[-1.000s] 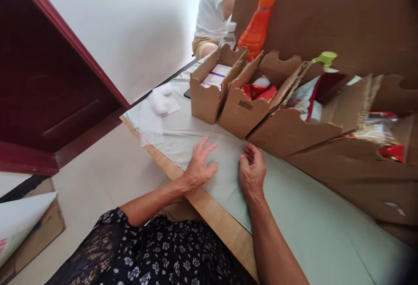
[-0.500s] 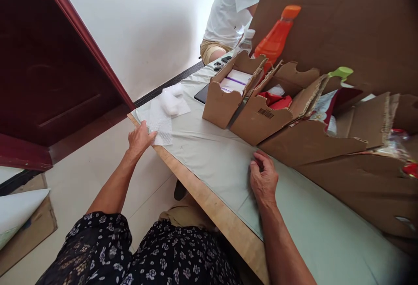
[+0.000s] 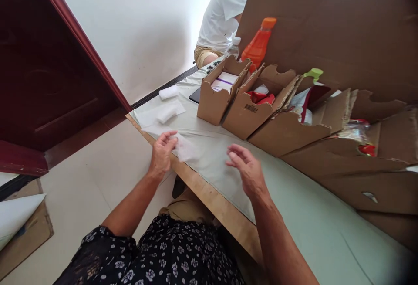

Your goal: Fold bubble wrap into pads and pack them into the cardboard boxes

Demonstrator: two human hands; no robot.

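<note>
My left hand (image 3: pixel 161 154) is at the table's near edge, thumb and fingers pinched on a small sheet of bubble wrap (image 3: pixel 187 149). The sheet reaches out to the right over the cloth and is blurred by motion. My right hand (image 3: pixel 248 169) hovers over the table to the right of that sheet, fingers loosely curved and holding nothing. Beyond my left hand, a rolled white piece of wrap (image 3: pixel 167 113) rests on flat wrap (image 3: pixel 148 120). Another white roll (image 3: pixel 169 92) lies farther back.
Cardboard bins (image 3: pixel 243 113) with packets line the table (image 3: pixel 212 145) on the right, before a tall cardboard panel (image 3: pixel 326 23). An orange bottle (image 3: pixel 257 43) and clear bottle (image 3: pixel 234 47) stand behind. Another person (image 3: pixel 217 15) sits at the far end. A dark red door (image 3: pixel 62 58) is left.
My left hand has drawn a bubble wrap sheet rightward and nearer, off the pile. The two white rolls now lie apart. My right hand has lifted from beside the bins and shifted left.
</note>
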